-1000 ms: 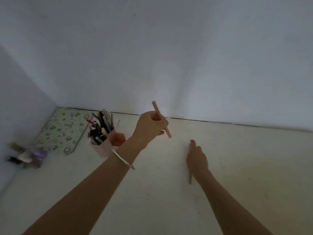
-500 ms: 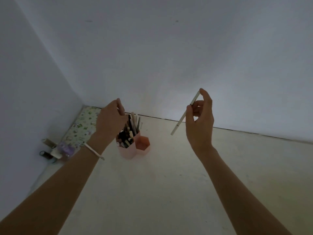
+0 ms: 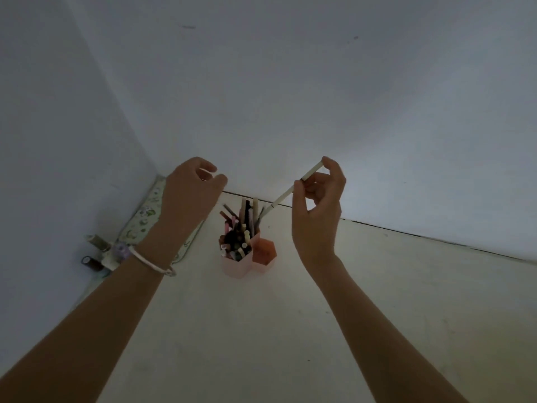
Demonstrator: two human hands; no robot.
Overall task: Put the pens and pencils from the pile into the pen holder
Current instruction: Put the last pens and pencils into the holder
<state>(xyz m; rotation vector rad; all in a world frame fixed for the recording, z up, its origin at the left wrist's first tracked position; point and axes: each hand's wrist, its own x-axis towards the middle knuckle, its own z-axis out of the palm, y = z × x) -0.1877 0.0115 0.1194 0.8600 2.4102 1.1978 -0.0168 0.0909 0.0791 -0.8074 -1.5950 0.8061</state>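
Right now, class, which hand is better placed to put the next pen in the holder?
Right. The right hand pinches a white pen, its tip angled down toward the holder; the left hand appears empty.

Right hand pinches white pen, tip over pen holder (left hand loosely curled).

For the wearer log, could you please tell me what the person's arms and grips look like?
The left forearm and right forearm are bare, with no sleeve in view. A thin pale bangle circles the left wrist. The left grip and right grip wear no gloves; no rings or watch show.
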